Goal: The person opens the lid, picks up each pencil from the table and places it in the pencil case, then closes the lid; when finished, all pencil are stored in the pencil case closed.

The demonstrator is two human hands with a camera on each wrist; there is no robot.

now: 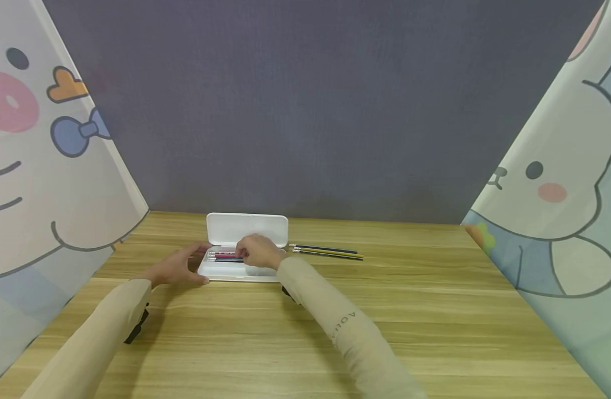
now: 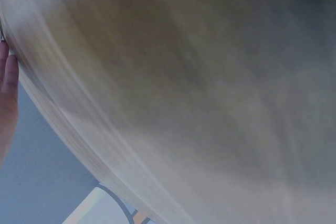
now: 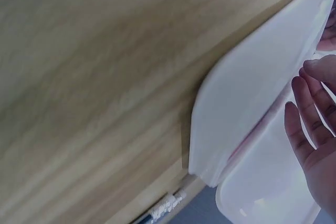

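A white pencil case (image 1: 245, 272) lies on the wooden table with its lid (image 1: 247, 229) raised at the back. My left hand (image 1: 178, 266) holds its left end, thumb at the front corner and fingers towards the back. Several pencils (image 1: 222, 256), red and dark, lie in the rear part of the case. My right hand (image 1: 259, 251) reaches into it over them, fingers curled. In the right wrist view, the right thumb (image 3: 320, 69) and index fingertip come close together; I cannot tell if they pinch a pencil.
To the right of the case lie loose pencils: a dark one (image 1: 330, 248), a yellow one (image 1: 335, 252) and a black one (image 1: 342, 256). A dark grey panel (image 1: 305, 111) rises behind the table (image 1: 305, 332). Cartoon-printed panels (image 1: 559, 221) stand at both sides.
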